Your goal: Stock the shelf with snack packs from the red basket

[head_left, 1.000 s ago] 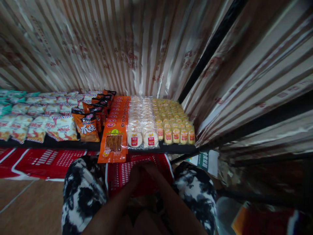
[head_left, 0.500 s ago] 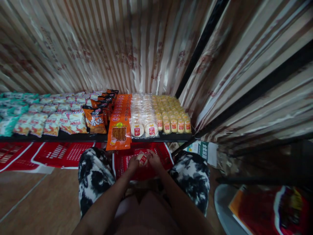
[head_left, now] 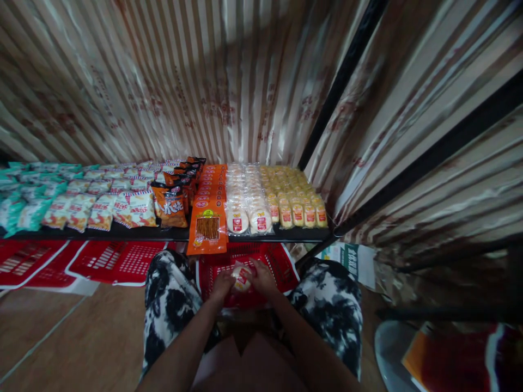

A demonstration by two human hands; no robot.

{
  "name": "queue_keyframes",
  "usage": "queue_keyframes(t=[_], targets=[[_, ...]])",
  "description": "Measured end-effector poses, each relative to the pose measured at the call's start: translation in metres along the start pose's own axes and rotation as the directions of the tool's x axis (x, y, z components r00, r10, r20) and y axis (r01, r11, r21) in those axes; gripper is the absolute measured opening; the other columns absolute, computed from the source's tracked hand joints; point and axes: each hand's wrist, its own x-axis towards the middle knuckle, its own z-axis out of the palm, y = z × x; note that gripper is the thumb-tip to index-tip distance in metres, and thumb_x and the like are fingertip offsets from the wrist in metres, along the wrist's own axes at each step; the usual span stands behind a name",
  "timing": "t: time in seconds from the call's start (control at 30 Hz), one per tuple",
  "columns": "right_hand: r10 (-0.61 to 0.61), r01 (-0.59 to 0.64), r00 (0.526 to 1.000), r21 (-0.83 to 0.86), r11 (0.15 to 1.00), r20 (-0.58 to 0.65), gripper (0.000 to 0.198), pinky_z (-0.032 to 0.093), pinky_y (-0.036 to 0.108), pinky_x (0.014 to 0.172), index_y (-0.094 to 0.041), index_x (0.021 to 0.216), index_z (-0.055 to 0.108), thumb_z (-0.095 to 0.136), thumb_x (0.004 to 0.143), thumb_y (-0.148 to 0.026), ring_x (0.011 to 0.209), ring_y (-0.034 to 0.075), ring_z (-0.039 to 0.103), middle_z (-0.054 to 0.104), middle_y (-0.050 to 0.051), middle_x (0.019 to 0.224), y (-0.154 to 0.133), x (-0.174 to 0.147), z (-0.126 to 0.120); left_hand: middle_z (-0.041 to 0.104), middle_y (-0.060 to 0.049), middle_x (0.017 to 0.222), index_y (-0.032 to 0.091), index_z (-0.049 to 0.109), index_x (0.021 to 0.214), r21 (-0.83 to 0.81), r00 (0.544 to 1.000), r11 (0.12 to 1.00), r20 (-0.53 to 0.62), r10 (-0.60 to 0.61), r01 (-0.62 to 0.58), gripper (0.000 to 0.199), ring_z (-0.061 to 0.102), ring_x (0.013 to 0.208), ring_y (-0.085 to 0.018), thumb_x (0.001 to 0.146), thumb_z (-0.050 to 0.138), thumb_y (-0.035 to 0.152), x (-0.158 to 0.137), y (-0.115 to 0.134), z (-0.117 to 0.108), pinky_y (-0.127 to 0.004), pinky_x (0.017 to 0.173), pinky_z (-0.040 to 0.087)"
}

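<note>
Between both hands I hold a round, pale snack in a clear wrapper with a red label [head_left: 242, 277], over a red basket [head_left: 288, 272]. My left hand [head_left: 223, 285] is closed on its left edge. On its right edge my right hand [head_left: 261, 277] grips, fingers partly hidden. Just beyond, on a black shelf [head_left: 180, 234], similar round wrapped snacks [head_left: 237, 222] stand in two rows. To their right are rows of small yellow wrapped cakes [head_left: 297, 214]. An orange packet of brown sticks [head_left: 207, 228] lies to their left, its near end over the shelf edge.
Orange-black bags [head_left: 170, 206], white snack bags [head_left: 134, 209] and teal bags [head_left: 32, 212] fill the shelf's left side. More red baskets [head_left: 118, 262] sit under it. Black posts [head_left: 345, 81] and a striped curtain [head_left: 241, 109] stand behind. A grey tub [head_left: 392, 348] is at lower right.
The view has shifted, so the shelf and its goods appear slightly farther right and lower. The wrapped round snack has turned in my hands and shows more of its face.
</note>
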Motion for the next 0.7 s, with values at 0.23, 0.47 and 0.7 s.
queue_keyframes(t=[0.23,0.47,0.7], targets=[[-0.226,0.337,0.935,-0.482,0.809,0.275,0.066,0.020,0.046,0.106,-0.025,0.134,0.042,0.052,0.069,-0.020,0.135,0.028,0.020,0.031,0.004,0.146,-0.028,-0.006,-0.003,0.067,-0.002,0.075,0.017,0.060,0.079,0.144,0.961,0.952,0.101,0.259,-0.272,0.013,0.062,0.071,-0.017,0.066,0.057,0.019,0.002,0.004,-0.004,-0.027,0.069,0.049],[-0.244,0.335,0.935,-0.417,0.845,0.257,0.033,0.037,0.034,0.092,-0.020,0.102,0.067,0.043,0.079,-0.025,0.101,0.022,0.055,0.067,0.007,0.103,-0.024,-0.012,0.005,0.069,-0.008,0.094,0.017,0.062,0.097,0.292,0.927,0.880,0.115,0.357,-0.375,0.034,0.062,0.090,-0.022,0.070,0.056,0.038,-0.005,0.009,-0.010,-0.032,0.082,0.047],[-0.056,0.055,0.998,0.064,0.996,0.015,0.035,0.047,0.032,0.072,-0.018,0.093,0.066,0.049,0.072,-0.041,0.078,0.023,0.062,0.070,0.007,0.085,-0.016,-0.013,0.005,0.065,-0.013,0.107,0.013,0.058,0.100,0.222,0.953,0.931,-0.032,0.303,-0.288,0.039,0.060,0.100,-0.024,0.065,0.057,0.032,-0.010,0.009,-0.014,-0.033,0.088,0.046]])
